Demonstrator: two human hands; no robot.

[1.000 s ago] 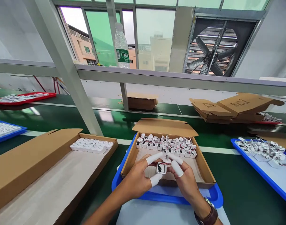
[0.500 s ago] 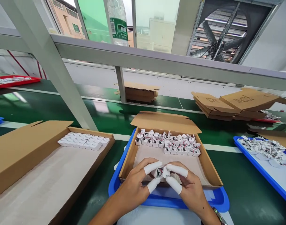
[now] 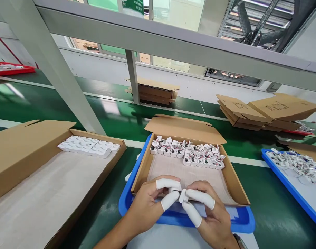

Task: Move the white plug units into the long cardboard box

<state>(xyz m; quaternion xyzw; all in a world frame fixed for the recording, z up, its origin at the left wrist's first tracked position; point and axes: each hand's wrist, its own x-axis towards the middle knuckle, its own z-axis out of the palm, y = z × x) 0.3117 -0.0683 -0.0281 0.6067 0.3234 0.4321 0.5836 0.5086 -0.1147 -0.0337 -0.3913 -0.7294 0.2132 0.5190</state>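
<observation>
My left hand (image 3: 147, 204) and my right hand (image 3: 212, 214) meet over the front edge of an open cardboard box (image 3: 238, 188). Both wear white finger cots on thumb and forefinger. Together they pinch one small white plastic part (image 3: 179, 194), mostly hidden by the fingertips. Rows of similar small white parts with red wires (image 3: 191, 152) fill the far end of that box. The box sits in a blue tray (image 3: 126, 204).
A second open cardboard box (image 3: 56, 186) at the left holds a row of white parts (image 3: 89, 147). Another blue tray (image 3: 292, 183) with loose parts is at the right. Flat cardboard boxes (image 3: 264, 112) lie on the green belt (image 3: 116, 117) behind. A grey slanted post (image 3: 56, 69) rises left of centre.
The camera has tilted down, so the window and bottle slid out of view. My hands drew nearer to me, to the box's front edge, and closed tighter around the small part.
</observation>
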